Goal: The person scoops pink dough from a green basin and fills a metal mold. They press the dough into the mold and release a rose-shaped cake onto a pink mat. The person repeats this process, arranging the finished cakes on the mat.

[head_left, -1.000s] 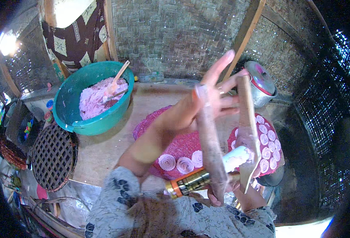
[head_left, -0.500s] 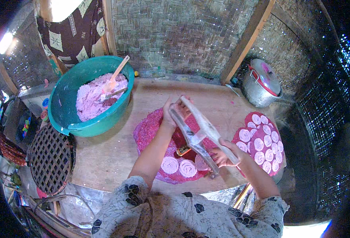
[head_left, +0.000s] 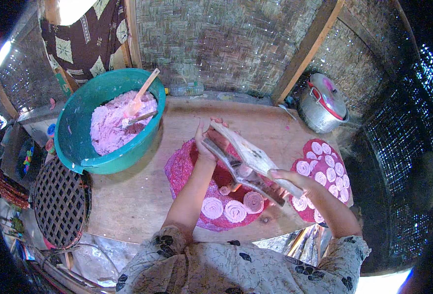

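Both my hands hold a two-part wooden press, tilted above a round pink-red mat [head_left: 175, 171]. My left hand [head_left: 206, 143] wraps the far end where the two long pieces come together. My right hand [head_left: 295, 181] is closed around the near right end of the pale upper board [head_left: 248, 151], with some fingers reaching under it. Below runs the darker lower board [head_left: 258, 185]; a pinkish lump [head_left: 245, 170] shows between the two. Coiled pink dough swirls [head_left: 235, 209] lie along the mat's near edge. Under the press, a smaller pink piece [head_left: 225, 190] is partly hidden.
A green basin [head_left: 113, 165] of pink dough [head_left: 111, 122], with a wooden spatula [head_left: 145, 88], stands at left. Beside it rests a round woven lattice tray [head_left: 59, 206]. At right lie a second mat bearing several swirls [head_left: 319, 179] and a lidded metal pot [head_left: 322, 110]. A woven wall [head_left: 216, 44] closes the back.
The press has turned, its near end swinging right and slightly up. Its two boards appear closer together. A swirl at the near edge and a small pink piece show more plainly beneath it.
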Motion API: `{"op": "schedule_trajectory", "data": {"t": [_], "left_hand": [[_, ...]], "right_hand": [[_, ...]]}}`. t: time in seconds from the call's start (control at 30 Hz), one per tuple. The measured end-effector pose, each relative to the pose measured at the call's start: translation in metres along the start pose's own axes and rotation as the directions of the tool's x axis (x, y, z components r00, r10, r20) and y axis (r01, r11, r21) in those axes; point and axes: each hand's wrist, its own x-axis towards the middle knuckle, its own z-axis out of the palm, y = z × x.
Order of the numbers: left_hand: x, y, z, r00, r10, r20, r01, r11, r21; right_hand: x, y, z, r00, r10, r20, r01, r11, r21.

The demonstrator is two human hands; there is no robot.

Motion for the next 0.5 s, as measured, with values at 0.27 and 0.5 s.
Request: {"op": "schedule_trajectory", "data": {"t": [0.27, 0.5], "left_hand": [[-0.003, 0.003, 0.016, 0.997, -0.051, 0.064, 0.055, 0.997, -0.047], [0.01, 0.011, 0.022, 0.999, -0.015, -0.033, 0.016, 0.999, 0.038]], "right_hand": [[-0.017, -0.008, 0.019, 0.984, 0.017, -0.18, -0.04, 0.991, -0.125], [-0.008, -0.009, 0.021, 0.977, -0.13, -0.168, 0.103, 0.982, -0.161]]}}
